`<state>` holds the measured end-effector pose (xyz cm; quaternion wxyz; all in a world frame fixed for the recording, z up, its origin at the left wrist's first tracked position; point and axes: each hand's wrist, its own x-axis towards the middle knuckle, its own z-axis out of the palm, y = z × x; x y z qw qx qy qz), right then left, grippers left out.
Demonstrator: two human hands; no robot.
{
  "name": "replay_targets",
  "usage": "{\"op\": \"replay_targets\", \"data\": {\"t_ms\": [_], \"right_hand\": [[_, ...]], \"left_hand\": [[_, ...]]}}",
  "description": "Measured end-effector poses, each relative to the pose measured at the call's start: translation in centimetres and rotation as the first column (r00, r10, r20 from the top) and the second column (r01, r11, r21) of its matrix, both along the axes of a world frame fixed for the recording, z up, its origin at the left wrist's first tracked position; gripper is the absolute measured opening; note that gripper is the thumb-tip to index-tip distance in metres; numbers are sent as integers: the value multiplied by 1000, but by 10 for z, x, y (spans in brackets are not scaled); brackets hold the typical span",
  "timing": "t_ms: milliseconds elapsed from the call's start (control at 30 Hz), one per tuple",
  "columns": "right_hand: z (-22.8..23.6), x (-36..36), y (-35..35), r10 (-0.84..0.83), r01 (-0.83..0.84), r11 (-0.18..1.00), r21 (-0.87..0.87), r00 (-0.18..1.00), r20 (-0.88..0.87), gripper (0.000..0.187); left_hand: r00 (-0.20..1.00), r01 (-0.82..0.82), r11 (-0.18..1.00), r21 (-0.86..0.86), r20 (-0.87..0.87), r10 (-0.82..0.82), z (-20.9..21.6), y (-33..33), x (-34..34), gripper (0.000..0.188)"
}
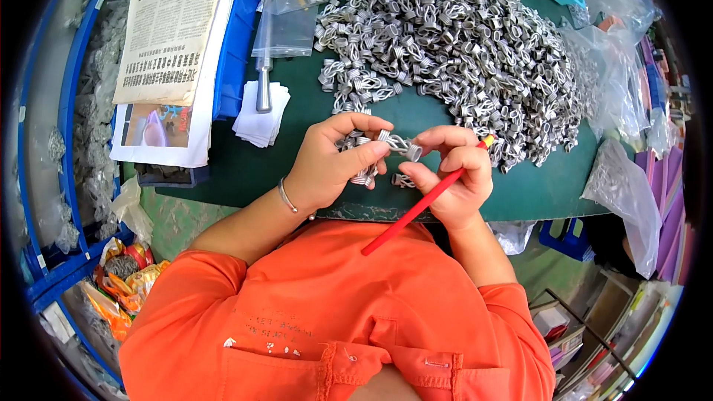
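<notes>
My left hand [327, 163] is closed around several small grey metal pieces, looped wire with ribbed ring ends. Its thumb presses on one metal piece [399, 145], whose ring end points toward my right fingers. My right hand [462, 178] grips a slim red stick [412, 214] with a yellow tip, like a pen or pencil, slanting down toward my body. The right fingertips are at the ring end of the metal piece; whether they touch it I cannot tell. Another metal piece [402, 180] lies on the table between my hands.
A large heap of metal pieces [460, 44] covers the far side of the green table [290, 171]. At left are a blue bin [241, 44] with newspapers [171, 30], white paper slips [261, 122] and a metal-handled tool [264, 89]. Clear plastic bags [613, 89] lie at right.
</notes>
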<state>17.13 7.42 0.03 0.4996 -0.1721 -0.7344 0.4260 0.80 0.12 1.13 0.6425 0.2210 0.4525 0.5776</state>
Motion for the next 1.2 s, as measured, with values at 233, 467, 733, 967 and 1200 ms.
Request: {"op": "replay_targets", "data": {"t_ms": [233, 467, 733, 967, 1200], "right_hand": [[14, -13, 6, 45, -42, 984, 172, 999, -15, 37], [5, -27, 43, -75, 61, 997, 44, 834, 547, 17], [-2, -23, 41, -220, -17, 939, 343, 736, 640, 14], [-8, -7, 33, -115, 125, 992, 16, 842, 527, 21], [-13, -10, 25, -127, -18, 967, 255, 833, 539, 26]], "left_hand": [[902, 59, 997, -41, 431, -36, -10, -5, -6, 27], [865, -63, 998, -8, 498, 59, -15, -7, -22, 13], [933, -61, 998, -6, 356, 59, -12, -6, -24, 5], [973, -20, 993, -117, 228, 46, -9, 2, -11, 10], [968, -68, 991, -114, 234, 93, -11, 1, -16, 10]]}}
